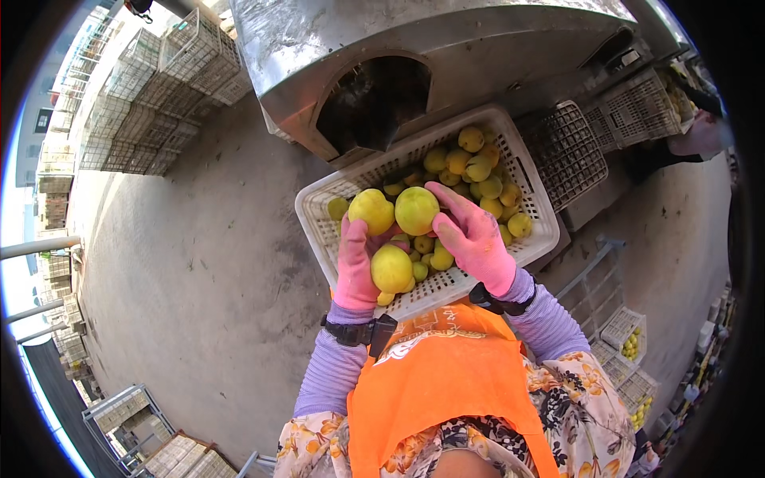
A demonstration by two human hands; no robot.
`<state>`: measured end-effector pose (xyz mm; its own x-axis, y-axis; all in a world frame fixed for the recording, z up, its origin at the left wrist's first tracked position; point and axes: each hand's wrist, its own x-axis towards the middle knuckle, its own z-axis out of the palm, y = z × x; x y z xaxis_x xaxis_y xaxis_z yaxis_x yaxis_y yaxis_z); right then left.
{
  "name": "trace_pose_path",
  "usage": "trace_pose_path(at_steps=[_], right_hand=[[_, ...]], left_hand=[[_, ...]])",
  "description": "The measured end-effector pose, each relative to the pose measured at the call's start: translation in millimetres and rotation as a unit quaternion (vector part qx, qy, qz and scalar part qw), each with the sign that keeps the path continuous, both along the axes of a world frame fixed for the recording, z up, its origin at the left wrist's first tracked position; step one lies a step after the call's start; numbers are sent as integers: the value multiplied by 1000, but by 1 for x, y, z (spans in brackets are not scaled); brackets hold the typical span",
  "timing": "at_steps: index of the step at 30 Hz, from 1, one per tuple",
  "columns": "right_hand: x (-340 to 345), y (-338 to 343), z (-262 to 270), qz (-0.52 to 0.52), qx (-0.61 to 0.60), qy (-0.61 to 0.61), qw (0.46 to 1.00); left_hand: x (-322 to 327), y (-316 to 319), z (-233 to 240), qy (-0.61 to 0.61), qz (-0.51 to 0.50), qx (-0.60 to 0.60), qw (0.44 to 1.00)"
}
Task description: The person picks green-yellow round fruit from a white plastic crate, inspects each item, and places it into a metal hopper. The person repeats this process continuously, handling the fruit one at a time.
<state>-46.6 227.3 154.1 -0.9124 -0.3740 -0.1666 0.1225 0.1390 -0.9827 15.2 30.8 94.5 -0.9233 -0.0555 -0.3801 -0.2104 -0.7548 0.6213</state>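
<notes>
Both hands wear pink gloves and are over a white plastic crate (428, 309) of yellow-green round fruits (458, 161). My left hand (357, 263) is at the crate's near left part, its thumb against a yellow fruit (371, 211), with another large fruit (391, 269) resting by the palm. My right hand (475, 236) has its fingers and thumb around the right side of a greener fruit (416, 211), which touches the yellow one. The undersides of the held fruits and some left fingers are hidden.
A metal machine with a dark opening (376, 101) stands beyond the crate. An empty-looking grey crate (565, 155) is to its right. Stacked crates (173, 77) rise at the upper left. A metal rail (588, 272) and fruit crates (624, 334) are at the right; a person's arm (696, 140) shows at the far right.
</notes>
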Motion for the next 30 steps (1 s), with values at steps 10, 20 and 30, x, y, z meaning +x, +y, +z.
trace_pose_path(at_steps=[10, 20, 30], right_hand=[[-22, -32, 10, 19, 38, 12, 999], [-153, -112, -105, -162, 297, 510, 791], [-116, -104, 18, 50, 71, 330, 940]], left_hand=[[-20, -13, 25, 41, 44, -57, 997], [-17, -41, -15, 28, 1, 202, 979], [-11, -39, 2, 34, -49, 309, 949]])
